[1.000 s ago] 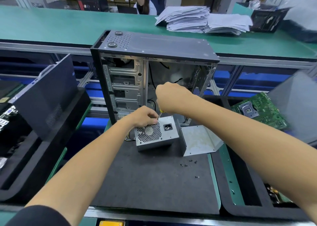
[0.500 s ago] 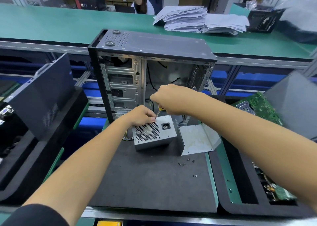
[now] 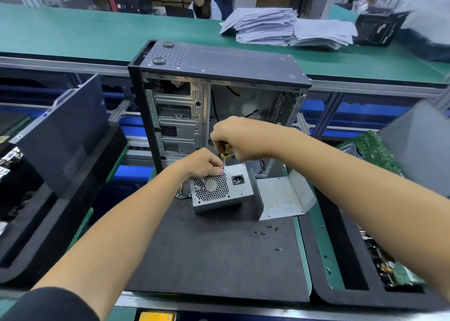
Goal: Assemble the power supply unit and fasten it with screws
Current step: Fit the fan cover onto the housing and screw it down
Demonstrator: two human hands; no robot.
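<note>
A grey power supply unit (image 3: 239, 189) with a honeycomb fan grille and a power socket lies on the dark mat (image 3: 207, 252) in front of the open computer case (image 3: 219, 65). My left hand (image 3: 203, 162) rests on the unit's top left edge, fingers curled at a spot by the grille. My right hand (image 3: 239, 138) grips a yellow-handled screwdriver (image 3: 225, 151) whose tip points down at the unit's top edge next to my left fingers. A bent metal bracket (image 3: 282, 196) lies to the right of the unit. Several small black screws (image 3: 265, 230) lie loose on the mat.
A dark side panel (image 3: 63, 130) leans in a black foam tray at the left. A green motherboard (image 3: 372, 152) sits at the right above another black tray (image 3: 345, 259). Stacked papers (image 3: 280, 28) lie on the green bench behind, where a person sits.
Both hands stay at the power supply's top edge; the right hand has shifted slightly while holding the screwdriver. The view has drifted a little.
</note>
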